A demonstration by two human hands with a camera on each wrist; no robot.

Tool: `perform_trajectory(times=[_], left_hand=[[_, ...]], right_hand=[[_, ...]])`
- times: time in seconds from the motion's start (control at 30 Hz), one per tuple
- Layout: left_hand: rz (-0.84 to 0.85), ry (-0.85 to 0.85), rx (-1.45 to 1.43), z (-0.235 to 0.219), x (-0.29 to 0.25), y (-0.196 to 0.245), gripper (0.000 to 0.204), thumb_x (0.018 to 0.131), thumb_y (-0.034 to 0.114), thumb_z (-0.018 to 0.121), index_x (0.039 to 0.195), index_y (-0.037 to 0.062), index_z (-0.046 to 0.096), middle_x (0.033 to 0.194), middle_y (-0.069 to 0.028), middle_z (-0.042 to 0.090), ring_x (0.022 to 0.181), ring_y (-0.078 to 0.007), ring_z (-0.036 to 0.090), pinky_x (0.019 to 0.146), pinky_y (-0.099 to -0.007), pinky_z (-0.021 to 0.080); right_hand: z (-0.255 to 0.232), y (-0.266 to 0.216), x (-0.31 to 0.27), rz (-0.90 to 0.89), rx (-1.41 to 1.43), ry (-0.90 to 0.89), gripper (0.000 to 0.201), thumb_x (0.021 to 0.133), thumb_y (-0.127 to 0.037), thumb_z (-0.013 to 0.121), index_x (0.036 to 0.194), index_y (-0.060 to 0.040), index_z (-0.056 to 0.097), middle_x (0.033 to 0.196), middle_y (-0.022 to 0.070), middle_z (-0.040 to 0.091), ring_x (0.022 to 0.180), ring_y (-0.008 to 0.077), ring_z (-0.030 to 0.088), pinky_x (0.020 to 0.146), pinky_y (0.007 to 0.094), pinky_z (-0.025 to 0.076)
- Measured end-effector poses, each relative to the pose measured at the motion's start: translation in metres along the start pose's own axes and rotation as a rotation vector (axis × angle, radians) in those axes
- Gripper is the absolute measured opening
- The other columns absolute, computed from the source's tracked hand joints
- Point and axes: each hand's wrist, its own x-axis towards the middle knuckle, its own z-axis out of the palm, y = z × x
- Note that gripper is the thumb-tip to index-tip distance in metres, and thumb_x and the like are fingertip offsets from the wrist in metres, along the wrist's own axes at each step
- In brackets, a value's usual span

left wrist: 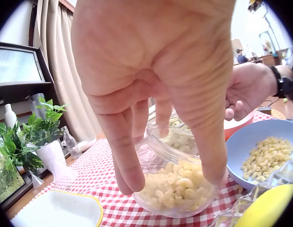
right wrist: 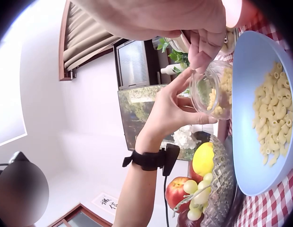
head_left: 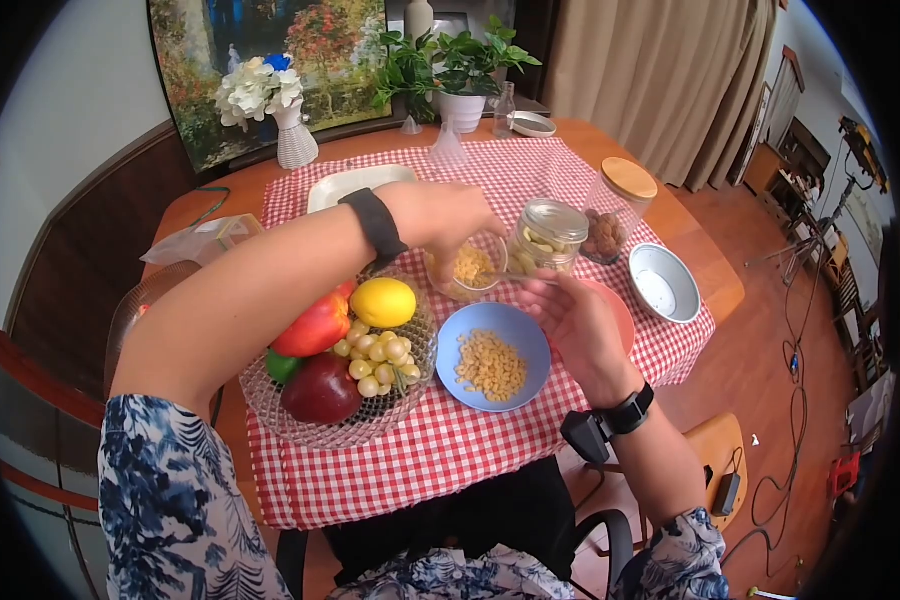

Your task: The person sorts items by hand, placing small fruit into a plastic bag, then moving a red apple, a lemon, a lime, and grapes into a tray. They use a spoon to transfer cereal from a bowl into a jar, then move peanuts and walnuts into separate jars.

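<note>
My left hand [head_left: 445,215] reaches over the fruit and grips a small clear glass jar [right wrist: 208,94] from above, thumb and fingers on opposite sides. Macaroni [left wrist: 177,187] fills the lower part of this jar. My right hand [head_left: 580,325], palm turned up, pinches the handle of a metal spoon [head_left: 515,277] that points into the jar; its tip is hard to make out. Directly in front of the jar, a blue bowl [head_left: 448,372] holds more macaroni [head_left: 492,366]. The right hand hovers beside that bowl's right rim.
A glass fruit bowl [head_left: 260,405] stands left, below my left forearm. Behind the right hand are a lidded glass jar [head_left: 550,220], a wooden-lidded jar [head_left: 628,180], a pink bowl [head_left: 615,310] and a white bowl [head_left: 664,284]. A white tray [head_left: 320,196] lies behind the left wrist.
</note>
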Motion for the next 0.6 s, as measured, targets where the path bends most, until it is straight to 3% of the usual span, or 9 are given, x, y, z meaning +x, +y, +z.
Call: perform_trajectory(times=[0.33, 0.6], left_hand=[[0.014, -0.01, 0.011, -0.002, 0.0, 0.002, 0.089, 0.049, 0.023, 0.093, 0.131, 0.0103, 0.06, 0.098, -0.0176, 0.072, 0.091, -0.0339, 0.069, 0.079, -0.0423, 0.056], [-0.018, -0.023, 0.011, -0.005, -0.001, 0.002, 0.092, 0.049, 0.025, 0.093, 0.132, 0.0081, 0.06, 0.103, -0.0179, 0.071, 0.098, -0.0339, 0.068, 0.084, -0.0435, 0.055]], right_hand=[[-0.01, -0.019, -0.022, -0.083, -0.027, 0.037, 0.035, 0.106, -0.022, 0.038, 0.121, 0.0047, 0.054, 0.109, 0.0147, 0.066, 0.105, 0.0236, 0.066, 0.089, 0.0331, 0.053], [-0.042, -0.017, -0.08, -0.171, -0.116, 0.036, 0.035, 0.106, -0.024, 0.043, 0.121, 0.0042, 0.059, 0.102, 0.0143, 0.07, 0.094, 0.0239, 0.07, 0.084, 0.0318, 0.053]])
